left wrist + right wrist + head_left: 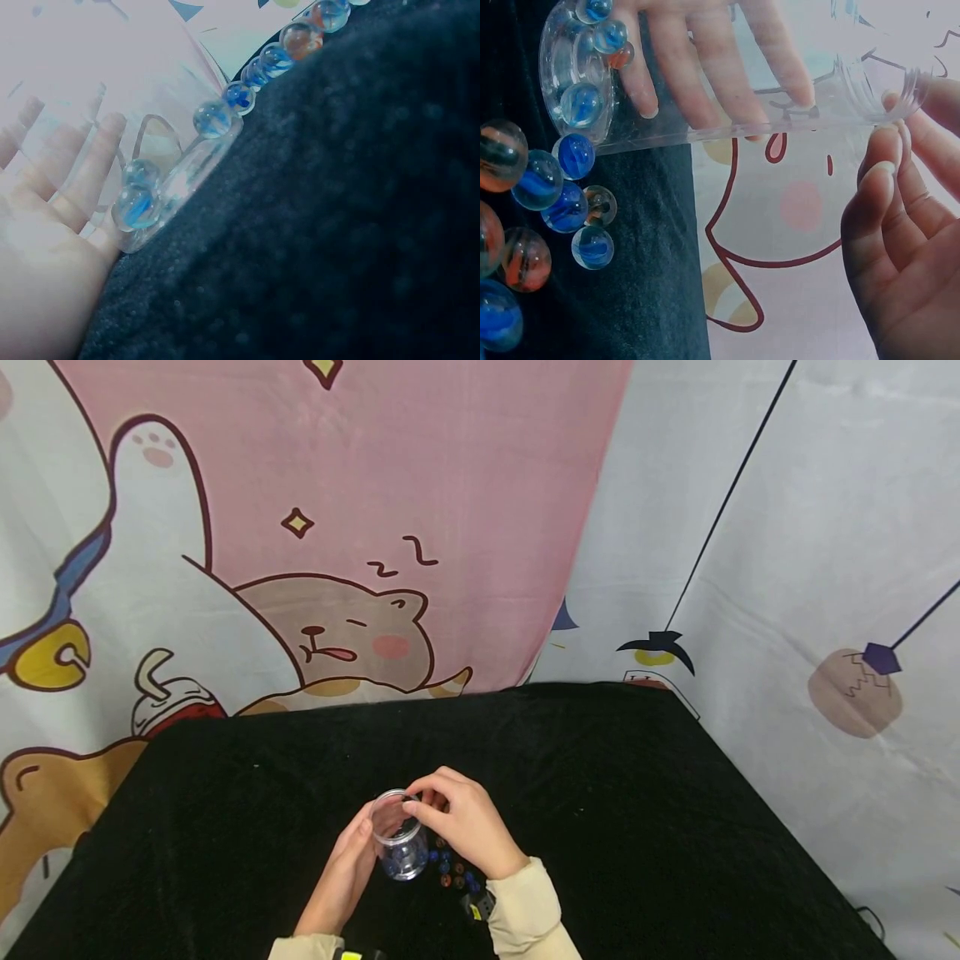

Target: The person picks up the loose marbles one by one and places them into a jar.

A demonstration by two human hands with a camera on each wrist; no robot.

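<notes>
A clear jar (403, 858) stands slightly tilted on the black cloth, its mouth uncovered. Several marbles (137, 206) lie at its bottom. My left hand (351, 860) holds the jar's side, the fingers (705, 82) spread along the far wall. Over the jar's mouth is my right hand (468, 818), thumb and fingertips bent at the rim and a little apart; I see no marble between them. Beside the jar's base, blue and orange marbles (564, 206) are scattered on the cloth, partly below the right wrist.
Black cloth (637, 827) covers the table around the hands. A printed curtain (517, 510) with cartoon animals hangs behind it, and a pale curtain (787, 527) runs along the right side.
</notes>
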